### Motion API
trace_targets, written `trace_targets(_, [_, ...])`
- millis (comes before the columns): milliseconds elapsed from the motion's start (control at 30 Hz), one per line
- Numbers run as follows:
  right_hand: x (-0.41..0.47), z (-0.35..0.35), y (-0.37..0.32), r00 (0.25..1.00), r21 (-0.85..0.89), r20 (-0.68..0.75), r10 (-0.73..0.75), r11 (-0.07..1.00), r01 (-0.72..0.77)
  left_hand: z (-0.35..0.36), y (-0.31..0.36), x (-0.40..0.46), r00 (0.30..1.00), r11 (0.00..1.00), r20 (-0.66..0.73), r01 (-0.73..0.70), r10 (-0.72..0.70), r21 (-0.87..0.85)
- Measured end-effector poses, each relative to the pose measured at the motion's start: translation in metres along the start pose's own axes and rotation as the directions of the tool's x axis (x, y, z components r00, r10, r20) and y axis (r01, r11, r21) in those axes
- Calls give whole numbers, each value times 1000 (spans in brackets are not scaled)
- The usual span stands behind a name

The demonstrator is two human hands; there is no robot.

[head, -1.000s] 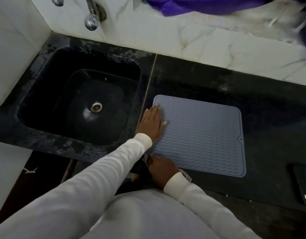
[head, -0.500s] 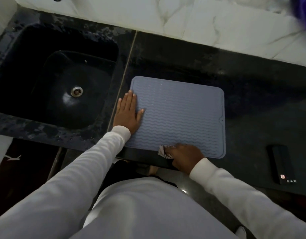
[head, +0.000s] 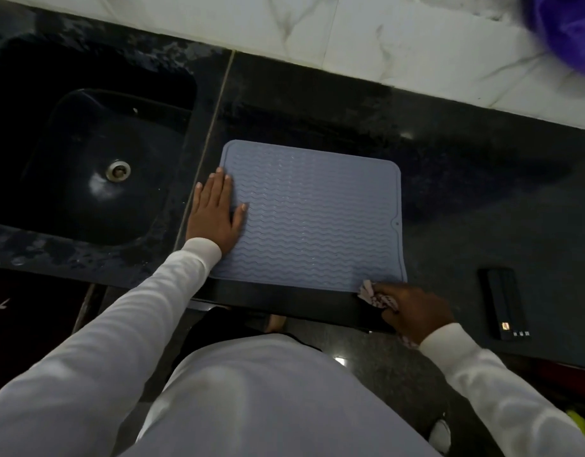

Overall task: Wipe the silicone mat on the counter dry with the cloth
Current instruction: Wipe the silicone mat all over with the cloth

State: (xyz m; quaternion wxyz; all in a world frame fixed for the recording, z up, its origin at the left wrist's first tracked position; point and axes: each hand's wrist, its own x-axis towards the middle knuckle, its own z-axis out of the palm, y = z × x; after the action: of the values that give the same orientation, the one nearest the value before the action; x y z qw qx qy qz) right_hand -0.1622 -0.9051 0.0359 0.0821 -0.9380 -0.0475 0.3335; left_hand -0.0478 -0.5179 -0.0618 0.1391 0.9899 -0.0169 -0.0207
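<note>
Left hand [head: 217,215] flat, pressing mat [head: 312,219] edge (sink side); right hand [head: 413,311] grips cloth [head: 372,295] at near-right corner.

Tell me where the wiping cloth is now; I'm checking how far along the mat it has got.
In the head view, the small pale patterned cloth is bunched in the right hand at the near right corner of the grey-blue ribbed silicone mat, by the counter's front edge.

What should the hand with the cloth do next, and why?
Probably sweep up across the blue-grey ribbed silicone mat. The right hand grips the bunched patterned cloth at the mat's near right corner, while the flat left hand presses its left edge, holding it down.
</note>
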Motion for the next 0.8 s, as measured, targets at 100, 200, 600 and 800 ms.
trace_targets(100, [-6,-1,17,996,8,10,92,996,-92,1,0,0,1000,1000,4,4,-4,1])
trace_targets(200, [-9,-6,28,986,19,12,166,986,-166,2,-1,0,1000,1000,5,3,-3,-5])
trace_targets(600, [-3,-18,-2,909,260,-227,349,921,-289,0,-1,1,998,998,63,7,-3,-59])
trace_targets(800, [47,-63,-98,897,596,-411,162,792,130,-14,-2,23,997,989,60,-35,44,-143])
